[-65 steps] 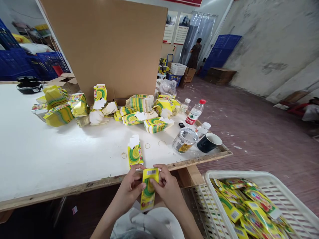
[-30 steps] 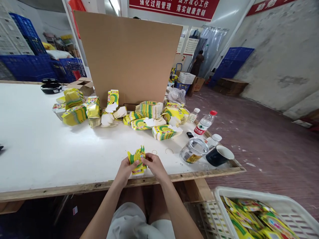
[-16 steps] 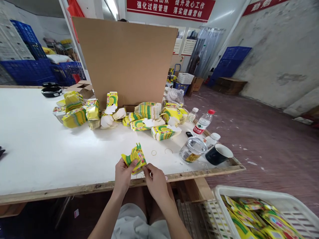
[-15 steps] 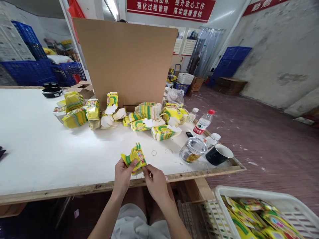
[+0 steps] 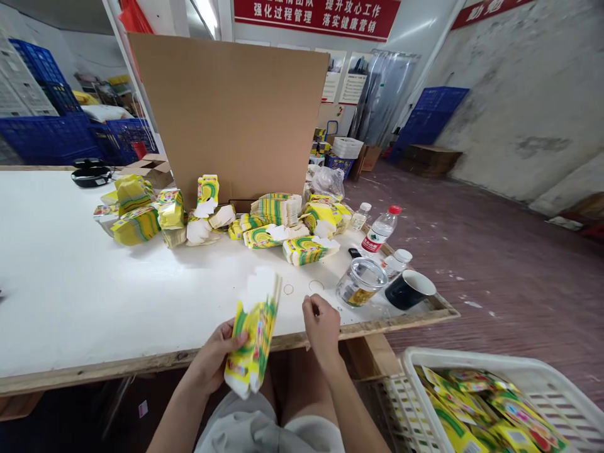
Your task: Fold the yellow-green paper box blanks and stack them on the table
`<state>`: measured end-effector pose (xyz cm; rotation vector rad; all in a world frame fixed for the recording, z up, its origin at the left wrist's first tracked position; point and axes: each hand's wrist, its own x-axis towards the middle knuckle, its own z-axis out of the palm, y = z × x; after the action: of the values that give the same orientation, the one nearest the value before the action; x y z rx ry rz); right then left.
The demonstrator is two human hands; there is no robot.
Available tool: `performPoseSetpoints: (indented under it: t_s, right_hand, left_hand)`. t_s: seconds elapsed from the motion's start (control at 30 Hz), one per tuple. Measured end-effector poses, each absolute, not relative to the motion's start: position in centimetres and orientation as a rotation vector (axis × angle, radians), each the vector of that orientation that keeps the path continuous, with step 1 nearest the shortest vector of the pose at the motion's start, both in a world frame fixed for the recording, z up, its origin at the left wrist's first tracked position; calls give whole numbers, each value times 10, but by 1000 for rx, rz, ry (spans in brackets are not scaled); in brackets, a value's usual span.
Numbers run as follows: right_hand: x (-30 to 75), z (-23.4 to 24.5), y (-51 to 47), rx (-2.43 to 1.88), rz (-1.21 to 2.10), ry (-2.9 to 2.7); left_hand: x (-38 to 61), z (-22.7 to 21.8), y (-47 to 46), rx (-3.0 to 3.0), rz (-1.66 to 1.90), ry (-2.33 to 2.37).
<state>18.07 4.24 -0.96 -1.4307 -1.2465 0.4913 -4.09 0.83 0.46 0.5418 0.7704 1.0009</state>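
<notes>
My left hand [image 5: 214,353] grips a yellow and green carton with a sachet in it [image 5: 250,343], held upright over the table's front edge with its white flaps open at the top. My right hand [image 5: 321,323] hovers just right of the carton, apart from it, fingers curled in a loose pinch over the wooden edge. Whether anything is between those fingers I cannot make out.
Piles of flat yellow cartons [image 5: 264,220] lie at the back of the white table [image 5: 70,289] before a tall cardboard sheet [image 5: 226,113]. A glass jar [image 5: 361,283], dark cup [image 5: 408,289] and water bottle [image 5: 380,229] stand at the right. A white basket [image 5: 415,358] of sachets sits lower right.
The carton has come down from the table towards my lap and now stands upright in my left hand. My right hand has let go of it and moved to the right.
</notes>
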Motion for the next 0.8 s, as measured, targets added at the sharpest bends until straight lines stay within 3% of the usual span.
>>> performPoseSetpoints:
  t_s: [0.13,0.37,0.57,0.8]
  right_hand:
    - [193,-2,65,-1327,603,-1124]
    - [194,-5,88,-1218,991,-960]
    - [200,-16,108,-1484,1088,-1052]
    - [218,-35,88,-1881,778,-1305]
  left_hand:
    - [-52,-2,-5,746,596,605]
    - [-64,-12,-19,948,426,630]
    - [-60,-16,3,861,892,1027]
    - [-14,-41,69,925,1216,1211]
